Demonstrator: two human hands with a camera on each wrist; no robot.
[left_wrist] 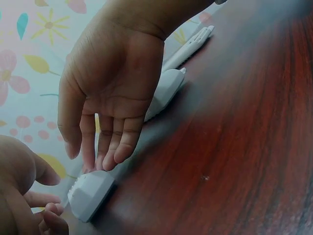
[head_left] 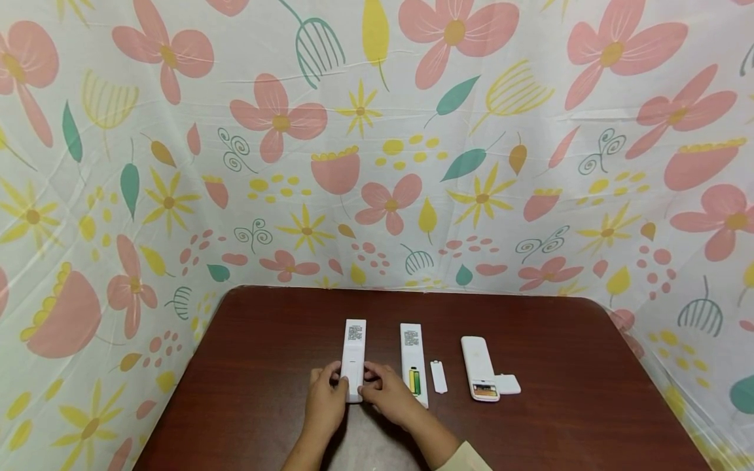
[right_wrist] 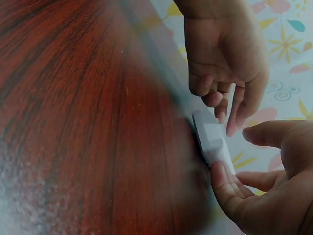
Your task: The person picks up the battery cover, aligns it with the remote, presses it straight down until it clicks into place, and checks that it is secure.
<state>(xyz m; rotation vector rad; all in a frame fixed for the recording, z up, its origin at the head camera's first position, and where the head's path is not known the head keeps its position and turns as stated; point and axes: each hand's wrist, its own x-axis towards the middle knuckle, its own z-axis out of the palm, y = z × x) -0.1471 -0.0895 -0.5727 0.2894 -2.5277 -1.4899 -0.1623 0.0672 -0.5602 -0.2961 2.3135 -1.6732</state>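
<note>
A white remote control (head_left: 354, 353) lies back side up on the table, its printed label at the far end and its back closed. My left hand (head_left: 325, 400) is at its near left edge, fingertips beside the case. On the opposite side my right hand (head_left: 390, 394) has its fingers at the right edge. In the right wrist view, fingers of the right hand (right_wrist: 274, 191) touch the side of the remote control (right_wrist: 213, 137), with the thumb raised off it. The left wrist view shows loosely bent fingers of the left hand (left_wrist: 22, 191) beside the case.
Right of the hands lies a second white remote (head_left: 412, 347) with batteries (head_left: 415, 381) in its open compartment and its cover (head_left: 438, 377) alongside. Farther right is a third remote (head_left: 478, 360), batteries showing, with a loose cover (head_left: 508, 384). A floral cloth (head_left: 389, 163) hangs behind the brown table (head_left: 265, 340).
</note>
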